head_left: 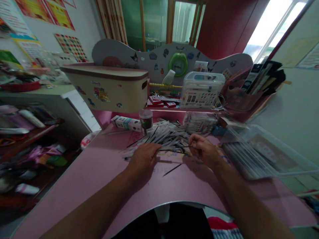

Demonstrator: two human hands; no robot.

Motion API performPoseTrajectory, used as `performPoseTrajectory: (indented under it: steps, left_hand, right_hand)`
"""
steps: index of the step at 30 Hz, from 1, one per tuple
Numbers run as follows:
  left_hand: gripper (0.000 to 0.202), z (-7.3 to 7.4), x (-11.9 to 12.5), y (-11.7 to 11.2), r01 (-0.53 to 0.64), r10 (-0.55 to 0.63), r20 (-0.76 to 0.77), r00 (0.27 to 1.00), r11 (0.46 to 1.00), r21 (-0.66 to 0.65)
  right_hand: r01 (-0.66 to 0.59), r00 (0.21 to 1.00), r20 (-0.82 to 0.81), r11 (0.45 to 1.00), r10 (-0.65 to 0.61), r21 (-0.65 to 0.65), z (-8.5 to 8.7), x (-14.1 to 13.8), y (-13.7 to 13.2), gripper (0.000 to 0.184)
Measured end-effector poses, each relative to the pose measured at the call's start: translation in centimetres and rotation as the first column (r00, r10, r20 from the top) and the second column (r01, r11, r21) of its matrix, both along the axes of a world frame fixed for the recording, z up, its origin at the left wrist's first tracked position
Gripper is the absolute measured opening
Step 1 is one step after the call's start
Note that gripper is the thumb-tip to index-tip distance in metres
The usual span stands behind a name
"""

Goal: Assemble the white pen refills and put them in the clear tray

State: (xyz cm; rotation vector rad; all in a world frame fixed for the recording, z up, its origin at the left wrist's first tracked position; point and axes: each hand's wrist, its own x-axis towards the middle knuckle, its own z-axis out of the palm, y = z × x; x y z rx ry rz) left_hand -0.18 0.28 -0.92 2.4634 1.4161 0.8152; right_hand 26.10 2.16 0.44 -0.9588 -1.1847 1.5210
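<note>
A loose heap of pen refills [165,132], white and grey tubes with some dark ones, lies on the pink desk. At the heap's front left is my left hand [146,156], fingers pressed together; what they hold, if anything, is hidden, though a thin dark refill runs rightward from near the fingertips. My right hand [203,147] is closed in a pinch on a thin dark pen refill [185,146], which points left over the heap's right edge. Between my forearms, a single dark refill [171,170] lies apart on the desk.
Right of my right hand stands a clear plastic box [279,169] with grey refills in rows. Behind the heap are a clear cup [146,121], a long carton [126,123] and a clear case [200,122]. A cream bin [107,89] sits on the shelf, left.
</note>
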Motion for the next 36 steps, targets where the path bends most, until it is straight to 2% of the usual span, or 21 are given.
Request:
performPoseTrajectory:
  steps: [3,6,7,9,11,12,13,14,15,17,18,20,24,27,29,31,34,36]
  left_hand:
    - [0.032,0.2,0.2,-0.4,0.049,-0.049,0.01,0.999,0.999,-0.024]
    - [0.034,0.5,0.4,-0.8,0.068,-0.062,0.083,0.995,0.995,-0.073]
    - [0.032,0.6,0.4,-0.8,0.053,-0.039,0.129,0.991,0.993,-0.109]
    - [0.021,0.8,0.4,-0.8,0.019,0.045,0.287,0.957,0.976,-0.215]
    - [0.013,0.8,0.4,-0.6,0.04,0.127,0.493,0.861,0.948,-0.315]
    - [0.013,0.8,0.3,-0.4,0.065,0.153,0.581,0.799,0.939,-0.338]
    - [0.016,0.7,0.3,-0.2,0.085,0.167,0.646,0.745,0.937,-0.34]
    - [0.022,0.6,0.3,0.0,0.091,0.171,0.686,0.708,0.94,-0.328]
    - [0.031,0.5,0.2,0.2,0.086,0.167,0.708,0.687,0.948,-0.307]
    - [0.053,0.2,0.2,0.4,0.059,0.151,0.728,0.669,0.965,-0.254]
    - [0.061,0.0,0.2,0.5,0.051,0.137,0.733,0.666,0.972,-0.229]
    - [0.07,-0.2,0.2,0.7,0.048,0.112,0.736,0.668,0.98,-0.193]
    - [0.066,-0.4,0.1,0.8,0.038,0.099,0.729,0.677,0.985,-0.169]
    - [0.062,-0.3,0.0,0.8,0.026,0.104,0.741,0.664,0.987,-0.161]
    - [0.058,-0.1,-0.1,0.9,0.019,0.115,0.754,0.646,0.986,-0.167]
    - [0.054,0.1,-0.1,0.9,0.008,0.129,0.766,0.63,0.985,-0.173]
    - [0.049,0.3,-0.1,0.9,-0.005,0.136,0.776,0.616,0.986,-0.169]
    - [0.05,0.3,-0.1,0.9,-0.008,0.13,0.775,0.618,0.987,-0.159]
  right_hand:
    - [-0.173,0.98,-0.104,0.985,0.169,-0.026,-0.3,-0.9,-0.5,0.016]
    - [-0.332,0.927,-0.196,0.943,0.321,-0.028,-0.1,-1.5,-1.0,0.034]
    - [-0.345,0.918,-0.212,0.938,0.334,-0.018,0.0,-1.5,-1.1,0.043]
    - [-0.292,0.938,-0.193,0.956,0.289,0.014,0.0,-1.5,-1.2,0.052]
    - [-0.213,0.976,-0.032,0.977,0.214,0.02,-0.2,-1.6,-1.3,0.041]
    - [-0.198,0.974,0.121,0.98,0.192,0.031,-0.3,-1.7,-1.4,0.031]
    - [-0.204,0.934,0.31,0.977,0.176,0.059,-0.5,-1.9,-1.6,0.021]
    - [-0.232,0.85,0.504,0.967,0.15,0.103,-0.6,-2.2,-1.8,0.013]
    - [-0.278,0.735,0.67,0.948,0.107,0.153,-0.7,-2.5,-2.0,0.007]
    - [-0.382,0.512,0.859,0.892,-0.012,0.241,-0.7,-3.2,-2.5,0.004]
    - [-0.417,0.438,0.897,0.869,-0.064,0.266,-0.6,-3.6,-2.8,0.008]
    - [-0.444,0.352,0.928,0.851,-0.122,0.281,-0.6,-4.2,-3.0,0.013]
    - [-0.386,0.247,0.941,0.867,-0.233,0.316,-1.0,-4.9,-2.8,0.017]
    - [-0.318,0.166,0.939,0.885,-0.303,0.341,-1.7,-5.2,-2.4,0.012]
    - [-0.297,0.163,0.922,0.873,-0.352,0.386,-2.0,-5.4,-2.4,0.01]
    - [-0.315,0.232,0.884,0.829,-0.405,0.462,-2.0,-5.8,-2.7,0.01]
    - [-0.429,0.379,0.836,0.724,-0.398,0.539,-1.7,-6.7,-3.5,0.013]
    - [-0.531,0.431,0.832,0.648,-0.348,0.546,-1.5,-7.4,-3.9,0.017]
